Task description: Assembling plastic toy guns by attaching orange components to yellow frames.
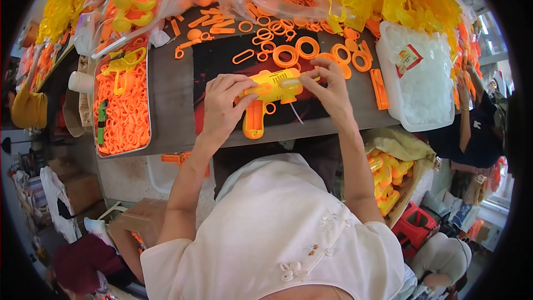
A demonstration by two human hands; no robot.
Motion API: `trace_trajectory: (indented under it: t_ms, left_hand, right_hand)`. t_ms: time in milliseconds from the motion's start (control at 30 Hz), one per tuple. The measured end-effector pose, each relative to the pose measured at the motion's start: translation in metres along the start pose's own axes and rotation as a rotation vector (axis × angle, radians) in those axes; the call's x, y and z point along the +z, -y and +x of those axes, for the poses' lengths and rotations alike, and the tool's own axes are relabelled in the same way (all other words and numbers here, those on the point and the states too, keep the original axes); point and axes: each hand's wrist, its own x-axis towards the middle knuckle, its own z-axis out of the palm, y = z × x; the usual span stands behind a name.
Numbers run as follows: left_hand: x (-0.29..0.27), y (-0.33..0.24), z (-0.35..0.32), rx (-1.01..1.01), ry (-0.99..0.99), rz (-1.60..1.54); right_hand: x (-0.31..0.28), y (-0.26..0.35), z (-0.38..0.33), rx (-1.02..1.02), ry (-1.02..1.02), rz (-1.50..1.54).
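While your left hand (222, 105) grips the toy gun (269, 95), your right hand (331, 90) pinches its top; loosen, and it may slip.

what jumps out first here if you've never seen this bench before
The yellow toy gun with its orange grip, held at the middle of the table between the left hand and the right hand. Left of it sits a metal tray heaped with orange parts, orange rings lie scattered just behind the gun, and a white bin stands at the right.
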Motion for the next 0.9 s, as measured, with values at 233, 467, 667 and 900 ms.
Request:
trace_trajectory:
  t_ms: [233, 467, 667, 900]
  left_hand:
    - [-0.001, -0.002, 0.001, -0.022, -0.008, -0.009]
    - [0.004, 0.007, -0.008, -0.147, 0.002, -0.202]
    - [0.004, 0.014, -0.01, -0.27, 0.099, -0.411]
    - [0.006, 0.015, -0.01, -0.325, 0.092, -0.46]
  right_hand:
    - [0.032, 0.021, 0.004, -0.111, 0.067, -0.142]
    - [0.036, 0.032, 0.006, -0.159, 0.018, -0.132]
    - [0.027, 0.029, -0.003, -0.611, 0.21, -0.419]
    - [0.033, 0.024, 0.006, -0.4, 0.278, -0.109]
